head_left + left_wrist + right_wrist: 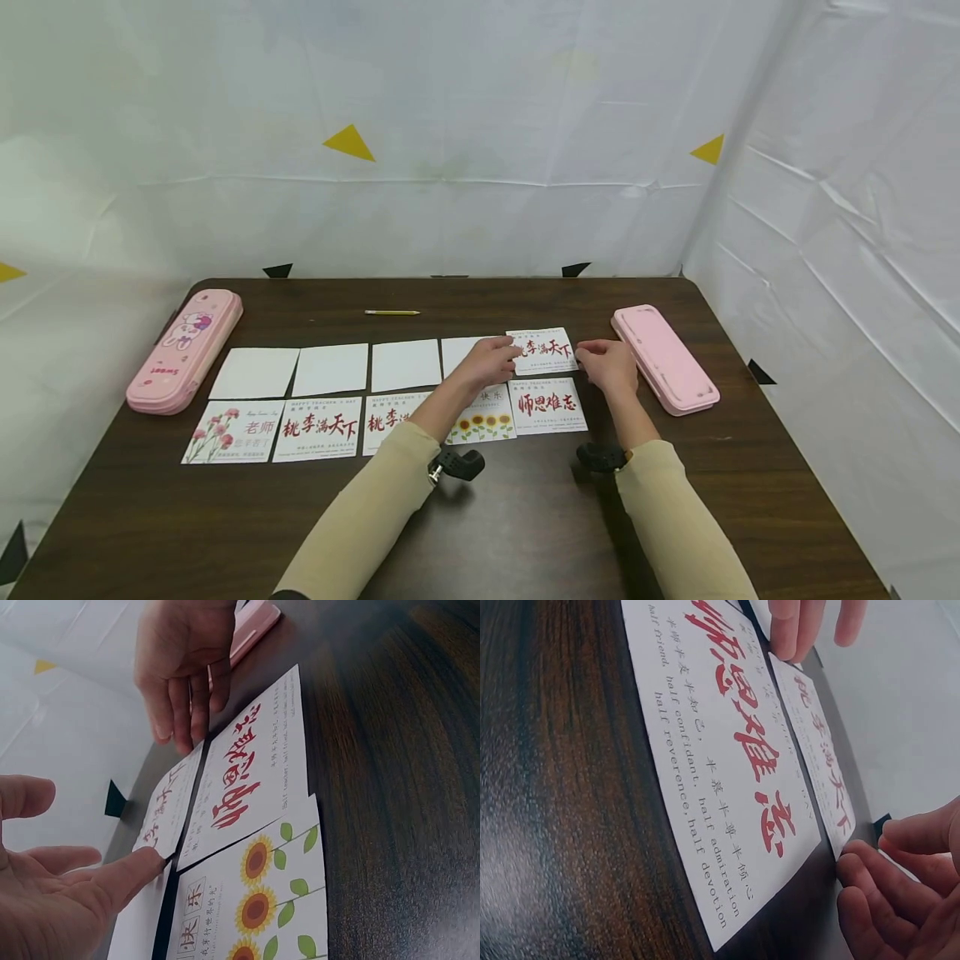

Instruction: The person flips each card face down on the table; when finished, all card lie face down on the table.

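A white card with red Chinese lettering (543, 351) lies in the back row at its right end, between the two hands. The left hand (487, 361) touches its left edge; in the left wrist view, the thumb of this hand (67, 900) stands apart from the fingers. At the card's right edge is the right hand (609, 365), its fingertips against the border and the fingers slightly bent. Just in front lies another red-lettered card (549, 406), with a sunflower card (480, 423) to its left, partly hidden by the left arm.
Further left, blank white cards (330, 369) form the back row; a carnation card (233, 432) and red-lettered cards (317, 428) lie in front. Pink pencil cases stand at left (185, 350) and right (665, 358), the right one close to the right hand. A pencil (392, 312) lies behind.
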Available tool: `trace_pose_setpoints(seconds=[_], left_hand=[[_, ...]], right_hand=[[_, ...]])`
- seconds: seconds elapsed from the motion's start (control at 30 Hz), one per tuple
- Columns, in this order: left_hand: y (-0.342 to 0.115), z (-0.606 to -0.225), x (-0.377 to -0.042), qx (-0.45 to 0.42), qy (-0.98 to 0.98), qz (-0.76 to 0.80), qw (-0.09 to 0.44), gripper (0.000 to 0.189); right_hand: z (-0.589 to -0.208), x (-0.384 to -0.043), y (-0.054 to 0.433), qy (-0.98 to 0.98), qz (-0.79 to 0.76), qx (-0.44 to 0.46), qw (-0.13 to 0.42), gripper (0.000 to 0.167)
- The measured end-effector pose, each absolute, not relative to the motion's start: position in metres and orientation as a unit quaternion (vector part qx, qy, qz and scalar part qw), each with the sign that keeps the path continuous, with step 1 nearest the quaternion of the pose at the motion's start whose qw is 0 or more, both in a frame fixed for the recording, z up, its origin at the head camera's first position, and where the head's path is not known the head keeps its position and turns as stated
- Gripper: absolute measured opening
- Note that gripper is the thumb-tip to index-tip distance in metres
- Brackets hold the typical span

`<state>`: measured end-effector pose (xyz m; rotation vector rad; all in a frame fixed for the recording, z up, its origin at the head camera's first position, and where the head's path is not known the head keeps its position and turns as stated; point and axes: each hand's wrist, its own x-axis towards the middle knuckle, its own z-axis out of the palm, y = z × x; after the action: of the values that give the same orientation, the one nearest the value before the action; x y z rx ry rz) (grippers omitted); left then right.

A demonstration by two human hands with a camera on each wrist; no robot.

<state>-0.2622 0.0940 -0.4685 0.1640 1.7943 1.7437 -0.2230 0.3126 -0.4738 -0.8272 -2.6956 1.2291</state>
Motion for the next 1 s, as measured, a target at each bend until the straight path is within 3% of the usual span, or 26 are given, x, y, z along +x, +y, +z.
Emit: trace_pose_setpoints(seconds=[0.37, 0.7, 1.0], left_hand=[[0.095, -0.470, -0.261, 0.048, 0.663, 0.689, 0.290, 0.056], [0.090, -0.468, -0.259, 0.035, 0.667, 0.705, 0.238, 0.047], [0.084, -0.458, -0.252, 0.060, 0.663, 0.714, 0.217, 0.044]], right_hand=[[-0.478, -0.224, 0.315, -0.836, 0.481, -0.265, 0.026, 0.026], [-0.480, -0.226, 0.323, -0.770, 0.590, -0.244, -0.005, 0.038], [-0.475, -0.225, 0.325, -0.758, 0.623, -0.191, 0.021, 0.034]])
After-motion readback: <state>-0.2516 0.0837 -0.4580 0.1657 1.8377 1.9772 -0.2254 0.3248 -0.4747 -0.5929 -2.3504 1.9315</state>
